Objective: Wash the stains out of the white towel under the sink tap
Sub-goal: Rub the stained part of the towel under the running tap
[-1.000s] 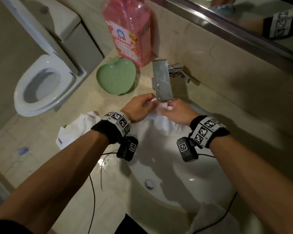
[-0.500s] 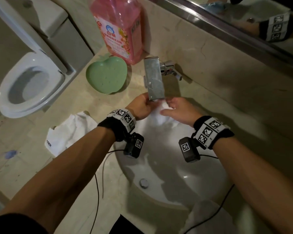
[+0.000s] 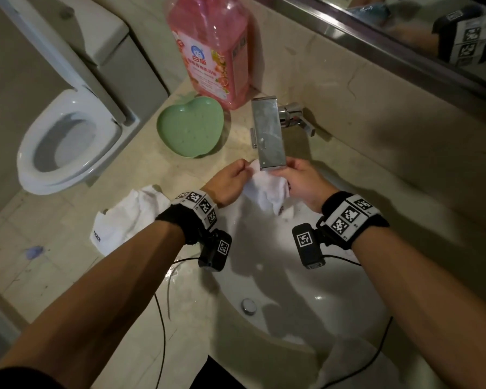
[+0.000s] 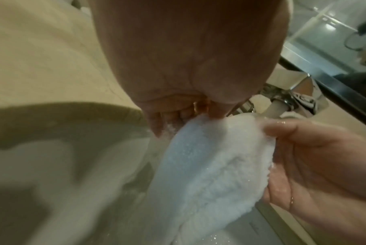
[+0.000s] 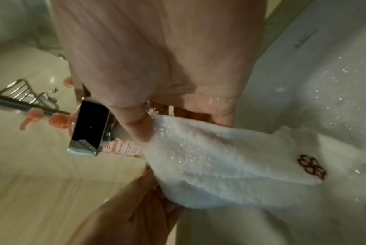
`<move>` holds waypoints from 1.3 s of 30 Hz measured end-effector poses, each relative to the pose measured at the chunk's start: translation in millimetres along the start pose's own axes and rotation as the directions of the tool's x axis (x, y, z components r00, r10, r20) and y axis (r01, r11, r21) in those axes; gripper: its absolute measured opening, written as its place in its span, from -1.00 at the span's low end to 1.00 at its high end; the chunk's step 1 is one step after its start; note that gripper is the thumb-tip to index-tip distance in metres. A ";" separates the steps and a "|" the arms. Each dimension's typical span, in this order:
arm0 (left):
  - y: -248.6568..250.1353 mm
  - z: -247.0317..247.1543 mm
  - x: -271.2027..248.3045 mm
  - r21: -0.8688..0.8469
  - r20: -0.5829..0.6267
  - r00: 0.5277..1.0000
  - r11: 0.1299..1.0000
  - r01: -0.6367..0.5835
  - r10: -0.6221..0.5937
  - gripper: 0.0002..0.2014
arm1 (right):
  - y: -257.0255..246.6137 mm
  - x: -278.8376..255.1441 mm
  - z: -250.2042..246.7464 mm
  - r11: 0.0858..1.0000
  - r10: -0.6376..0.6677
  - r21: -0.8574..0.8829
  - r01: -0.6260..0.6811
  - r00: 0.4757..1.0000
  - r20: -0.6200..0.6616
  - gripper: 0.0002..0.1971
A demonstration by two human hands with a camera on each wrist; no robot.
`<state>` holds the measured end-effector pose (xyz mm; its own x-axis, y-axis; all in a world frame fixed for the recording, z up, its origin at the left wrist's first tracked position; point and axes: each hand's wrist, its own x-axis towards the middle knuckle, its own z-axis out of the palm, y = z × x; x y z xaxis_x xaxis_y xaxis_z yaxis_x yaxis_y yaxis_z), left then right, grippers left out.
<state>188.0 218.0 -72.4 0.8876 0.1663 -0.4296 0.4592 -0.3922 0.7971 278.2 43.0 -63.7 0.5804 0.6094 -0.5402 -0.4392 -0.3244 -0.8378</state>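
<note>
Holding the white towel (image 3: 267, 192) up under the tap (image 3: 268, 136), both hands stretch its top edge between them. The left hand (image 3: 230, 183) pinches one side of that edge with thumb and fingertips. The right hand (image 3: 300, 181) pinches the other side, at about 3 o'clock from the left one. The rest of the towel hangs down toward 6 o'clock into the white sink (image 3: 348, 299). In the right wrist view the cloth sparkles with drops, so it looks wet. A small dark flower mark (image 5: 312, 166) sits near its lower corner. No stain shows plainly.

This looks like the rinsing step, with the held part right below the spout. Whether water is running now is hard to tell.

Next, the hands likely need to come close and rub the cloth against itself, keeping it under the spout.

A pink bottle (image 3: 211, 49) stands at 12 o'clock. A green dish (image 3: 190, 127) sits at 11 o'clock, and a second white cloth (image 3: 127, 217) lies at 9 o'clock.
</note>
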 end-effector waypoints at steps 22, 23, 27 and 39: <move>9.3 17.7 12.5 0.052 0.143 0.988 0.997 -0.063 0.055 -0.78 | -0.2 -14.7 -24.1 0.962 -0.080 -0.272 0.032 0.983 -0.167 -0.86; 9.4 15.7 13.3 0.101 0.135 0.989 0.992 -0.071 0.057 -0.77 | -1.3 -15.2 -25.0 0.957 -0.085 -0.287 0.038 0.984 -0.154 -0.77; 20.2 -0.3 7.7 0.123 0.113 0.976 0.973 -0.197 0.184 -0.68 | -2.0 -16.2 -20.0 0.924 -0.096 -0.379 0.056 0.991 -0.088 -0.73; 16.7 -22.5 -1.8 0.063 0.045 0.998 0.996 -0.057 0.055 -0.91 | -9.1 6.2 17.2 0.851 -0.155 -0.511 0.120 0.988 -0.027 -0.81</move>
<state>194.9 231.5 -48.8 0.9089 0.1041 -0.4039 0.4044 -0.4570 0.7922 274.1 62.2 -58.1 0.6597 0.6325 -0.4059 0.0457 -0.5729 -0.8184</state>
